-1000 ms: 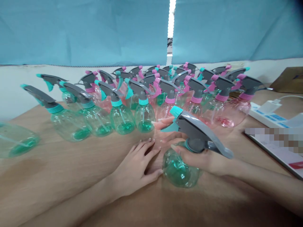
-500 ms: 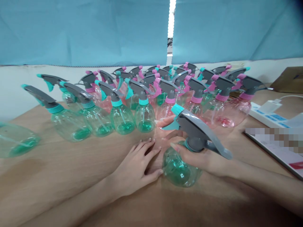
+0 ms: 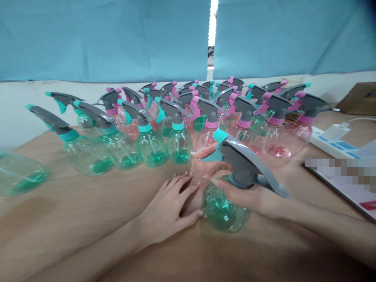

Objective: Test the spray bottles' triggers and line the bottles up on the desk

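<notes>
In the head view, the right hand is closed around the neck of a green trigger spray bottle. The thumb lies along the near side, below the grey head, and the other fingers are on the far side, near the turquoise trigger. The bottle is thus inside this grasp, its body showing to the left of the palm. The left hand lies flat on the wooden table, fingers spread, its thumb tip just beside the bottle. Other green spray bottles stand beyond.
</notes>
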Tool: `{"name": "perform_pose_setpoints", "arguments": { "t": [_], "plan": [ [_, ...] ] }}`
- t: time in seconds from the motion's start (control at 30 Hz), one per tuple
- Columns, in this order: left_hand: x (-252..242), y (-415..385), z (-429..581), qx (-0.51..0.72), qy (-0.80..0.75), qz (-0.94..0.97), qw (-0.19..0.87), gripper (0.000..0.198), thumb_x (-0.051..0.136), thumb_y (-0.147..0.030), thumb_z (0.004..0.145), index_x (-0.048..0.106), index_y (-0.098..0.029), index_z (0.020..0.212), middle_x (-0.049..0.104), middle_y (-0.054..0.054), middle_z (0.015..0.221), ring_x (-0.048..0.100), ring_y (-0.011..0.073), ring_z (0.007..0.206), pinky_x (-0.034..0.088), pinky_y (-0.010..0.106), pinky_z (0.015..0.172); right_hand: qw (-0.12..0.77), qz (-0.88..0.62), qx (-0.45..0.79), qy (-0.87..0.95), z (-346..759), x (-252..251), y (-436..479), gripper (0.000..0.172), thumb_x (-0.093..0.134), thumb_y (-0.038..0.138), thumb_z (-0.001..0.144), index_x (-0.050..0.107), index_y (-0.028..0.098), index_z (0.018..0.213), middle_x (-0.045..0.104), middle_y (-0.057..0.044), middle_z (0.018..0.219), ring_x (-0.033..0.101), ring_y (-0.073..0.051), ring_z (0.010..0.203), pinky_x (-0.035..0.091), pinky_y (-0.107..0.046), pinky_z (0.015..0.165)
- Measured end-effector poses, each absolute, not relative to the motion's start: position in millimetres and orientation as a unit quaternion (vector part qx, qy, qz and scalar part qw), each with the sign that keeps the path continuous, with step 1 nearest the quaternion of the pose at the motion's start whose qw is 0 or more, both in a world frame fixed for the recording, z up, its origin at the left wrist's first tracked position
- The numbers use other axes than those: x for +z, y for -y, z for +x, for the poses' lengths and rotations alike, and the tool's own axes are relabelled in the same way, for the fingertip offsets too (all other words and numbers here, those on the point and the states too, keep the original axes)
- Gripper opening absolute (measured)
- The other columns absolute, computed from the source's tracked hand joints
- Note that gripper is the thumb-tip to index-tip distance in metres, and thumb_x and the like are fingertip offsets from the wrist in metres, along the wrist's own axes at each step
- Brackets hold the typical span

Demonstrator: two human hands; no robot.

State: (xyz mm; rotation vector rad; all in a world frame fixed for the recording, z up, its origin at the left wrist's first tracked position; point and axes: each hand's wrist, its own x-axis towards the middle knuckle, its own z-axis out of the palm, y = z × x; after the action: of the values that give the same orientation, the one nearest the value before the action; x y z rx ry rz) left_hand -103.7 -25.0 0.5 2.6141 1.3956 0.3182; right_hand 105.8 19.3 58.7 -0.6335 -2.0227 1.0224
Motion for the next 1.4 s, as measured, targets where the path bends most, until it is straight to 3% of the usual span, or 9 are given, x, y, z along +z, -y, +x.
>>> {"name": "perform_pose_setpoints", "arguments": {
  "t": [0.23, 0.47, 0.8, 0.93, 1.07, 1.2, 1.3, 1.4],
  "plan": [
    [2, 26, -104, 0.109, -0.466, 0.873, 0.092, 0.054, 0.055, -0.048, 0.091, 0.044, -0.022, 0.137, 0.041, 0.013, 0.143, 0.036, 0.0328, 0.13, 0.034, 0.05, 0.102, 0.398, -0.254, 0.406, 0.782, 105, 66, -17, 0.016, 0.05, 0.009, 0.075, 0.056, 0.023, 0.073, 0.065, -0.002, 0.107, 0.065, -0.01, 0.071, 0.057, -0.024, 0.072],
    [2, 26, -104, 0.115, -0.468, 0.872, 0.091, 0.054, 0.055, -0.048, 0.09, 0.044, -0.023, 0.137, 0.043, 0.012, 0.141, 0.038, 0.0332, 0.129, 0.035, 0.051, 0.101, 0.383, -0.262, 0.376, 0.802, 105, 63, -18, 0.022, 0.048, 0.013, 0.079, 0.056, 0.024, 0.061, 0.063, -0.001, 0.079, 0.065, -0.014, 0.078, 0.057, -0.028, 0.075],
    [1, 25, -105, 0.107, -0.467, 0.873, 0.09, 0.054, 0.054, -0.048, 0.091, 0.044, -0.022, 0.138, 0.041, 0.013, 0.142, 0.036, 0.0325, 0.13, 0.034, 0.05, 0.103, 0.391, -0.29, 0.338, 0.805, 99, 75, -15, 0.019, 0.047, 0.017, 0.072, 0.055, 0.024, 0.057, 0.064, -0.003, 0.074, 0.066, -0.016, 0.069, 0.059, -0.031, 0.067],
    [2, 25, -104, 0.113, -0.466, 0.872, 0.094, 0.053, 0.055, -0.047, 0.091, 0.045, -0.023, 0.137, 0.043, 0.012, 0.141, 0.037, 0.0333, 0.129, 0.035, 0.051, 0.102, 0.398, -0.281, 0.337, 0.806, 100, 71, -16, 0.018, 0.047, 0.014, 0.074, 0.058, 0.025, 0.064, 0.067, -0.002, 0.075, 0.068, -0.017, 0.076, 0.059, -0.033, 0.074],
    [2, 26, -104, 0.114, -0.467, 0.872, 0.091, 0.054, 0.055, -0.047, 0.09, 0.045, -0.022, 0.137, 0.043, 0.012, 0.141, 0.038, 0.0332, 0.129, 0.035, 0.051, 0.102, 0.409, -0.27, 0.347, 0.8, 103, 61, -17, 0.017, 0.051, 0.012, 0.077, 0.061, 0.024, 0.081, 0.068, -0.003, 0.108, 0.068, -0.017, 0.089, 0.056, -0.032, 0.083],
    [1, 25, -104, 0.11, -0.469, 0.872, 0.087, 0.055, 0.055, -0.048, 0.09, 0.045, -0.02, 0.137, 0.043, 0.014, 0.142, 0.037, 0.033, 0.129, 0.034, 0.051, 0.103, 0.401, -0.255, 0.39, 0.789, 103, 60, -17, 0.044, 0.049, 0.009, 0.079, 0.051, 0.024, 0.12, 0.062, -0.004, 0.124, 0.069, -0.014, 0.082, 0.058, -0.027, 0.076],
    [1, 25, -104, 0.105, -0.47, 0.872, 0.088, 0.055, 0.056, -0.047, 0.09, 0.046, -0.019, 0.136, 0.043, 0.014, 0.141, 0.037, 0.0333, 0.129, 0.034, 0.051, 0.103, 0.407, -0.263, 0.388, 0.784, 103, 63, -16, 0.03, 0.049, 0.009, 0.077, 0.059, 0.023, 0.101, 0.063, -0.004, 0.122, 0.068, -0.013, 0.076, 0.058, -0.028, 0.075],
    [2, 25, -104, 0.105, -0.469, 0.872, 0.089, 0.055, 0.055, -0.048, 0.091, 0.045, -0.019, 0.137, 0.042, 0.014, 0.141, 0.037, 0.0328, 0.129, 0.034, 0.051, 0.102, 0.388, -0.269, 0.375, 0.798, 104, 64, -16, 0.018, 0.049, 0.01, 0.079, 0.059, 0.023, 0.073, 0.069, -0.002, 0.103, 0.068, -0.014, 0.077, 0.058, -0.028, 0.073]
  ]
}}
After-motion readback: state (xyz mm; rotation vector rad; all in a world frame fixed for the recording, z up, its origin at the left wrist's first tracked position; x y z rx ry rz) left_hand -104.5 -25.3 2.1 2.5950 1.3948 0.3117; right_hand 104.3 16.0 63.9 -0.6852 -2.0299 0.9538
